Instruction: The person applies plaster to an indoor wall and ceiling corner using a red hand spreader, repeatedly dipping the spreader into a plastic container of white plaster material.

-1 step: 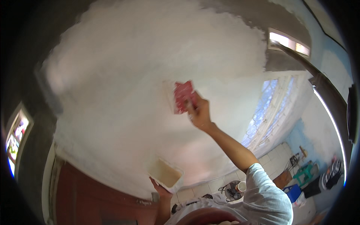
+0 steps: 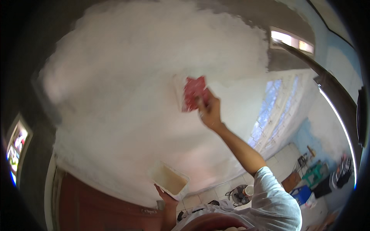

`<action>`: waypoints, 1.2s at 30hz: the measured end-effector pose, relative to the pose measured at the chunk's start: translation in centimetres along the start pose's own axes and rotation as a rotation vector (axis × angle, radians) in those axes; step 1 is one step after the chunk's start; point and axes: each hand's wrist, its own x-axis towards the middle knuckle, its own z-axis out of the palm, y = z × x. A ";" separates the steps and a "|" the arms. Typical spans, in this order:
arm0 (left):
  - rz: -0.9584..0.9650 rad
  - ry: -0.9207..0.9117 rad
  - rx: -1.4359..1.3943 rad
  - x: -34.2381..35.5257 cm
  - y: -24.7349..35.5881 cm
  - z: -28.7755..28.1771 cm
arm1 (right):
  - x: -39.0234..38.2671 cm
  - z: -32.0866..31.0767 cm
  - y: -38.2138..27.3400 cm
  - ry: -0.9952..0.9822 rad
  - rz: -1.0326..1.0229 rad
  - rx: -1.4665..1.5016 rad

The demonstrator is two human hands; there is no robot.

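Note:
My right hand point(image 2: 211, 111) grips a red putty spreader point(image 2: 194, 92) smeared with white. The spreader lies against the wall point(image 2: 127, 111), which is coated pale white over much of its face. Low in the middle, my left hand point(image 2: 166, 196) supports a white rectangular tub point(image 2: 185, 187) from below and its near side. The tub is tilted, with its opening in sight and a pale beige inside. How much putty it holds I cannot tell. My left fingers are partly hidden beneath it.
A reddish-brown door point(image 2: 96, 204) stands at lower left, a small window point(image 2: 17, 148) beside it. At right is a latticed window point(image 2: 269, 111). Lower right on the floor are a round stand with a white cup point(image 2: 249, 190), a blue stool point(image 2: 300, 195) and a green stool point(image 2: 314, 174).
My right hand and the spreader have moved slightly up and to the right in the picture. The view has shifted a little. The tub stays in my left hand.

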 end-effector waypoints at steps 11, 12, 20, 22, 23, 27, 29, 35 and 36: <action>-0.249 0.056 0.067 3.5 -5.8 -1.4 | 20.0 -18.5 -2.2 0.266 -0.453 -0.683; -0.318 0.106 -0.007 3.7 -6.4 -1.2 | 22.4 -18.7 -3.7 0.225 -0.657 -0.765; -0.351 0.050 -0.052 6.1 -12.0 -0.4 | 19.8 -16.8 5.0 -0.030 -0.743 -1.105; -0.356 -0.019 -0.118 7.6 -13.3 -2.8 | 15.5 -17.1 4.9 -0.076 -0.715 -1.072; -0.318 -0.028 -0.103 8.3 -13.9 -3.6 | 13.4 -17.6 4.1 -0.217 -0.661 -1.049; -0.194 -0.125 0.043 9.2 -14.2 -0.6 | 14.4 -20.4 2.9 -0.225 -0.618 -0.891; -0.327 -0.092 -0.041 8.2 -13.2 4.3 | 19.1 -23.4 0.8 0.105 -0.627 -0.946; -0.410 -0.048 -0.104 8.5 -15.0 3.4 | 30.7 -24.5 0.1 0.242 -0.583 -1.240; -0.403 -0.036 -0.109 7.9 -14.9 4.0 | 29.2 -21.3 1.4 0.275 -0.540 -1.244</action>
